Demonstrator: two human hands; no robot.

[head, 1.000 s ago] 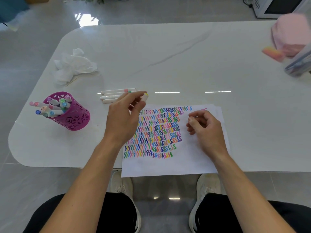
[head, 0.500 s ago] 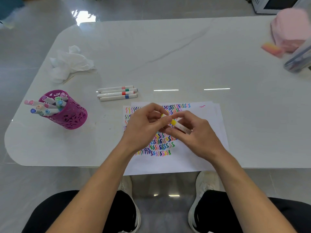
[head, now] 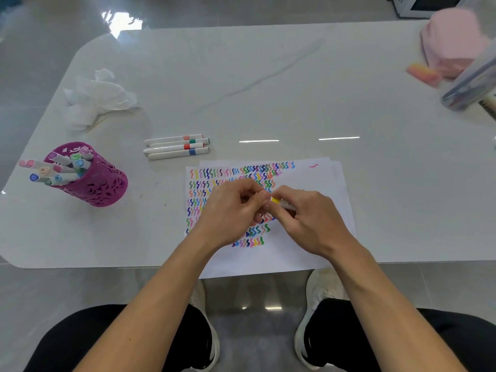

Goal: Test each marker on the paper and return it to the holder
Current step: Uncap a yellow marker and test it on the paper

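Person's left hand point(head: 230, 212) and right hand point(head: 315, 222) both pinch yellow-banded white marker point(head: 276, 201) over squiggle-covered white paper point(head: 326, 183).
Glossy white rounded-corner table point(head: 268, 89), shiny grey tile floor point(head: 40, 63) around.

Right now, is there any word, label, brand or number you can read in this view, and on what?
None can be read.
Paper: coloured squiggles only, no letters.
Four loose markers: colour bands, no legible print.
Grey appliance at the top right: small dark marks, too blurred to read.
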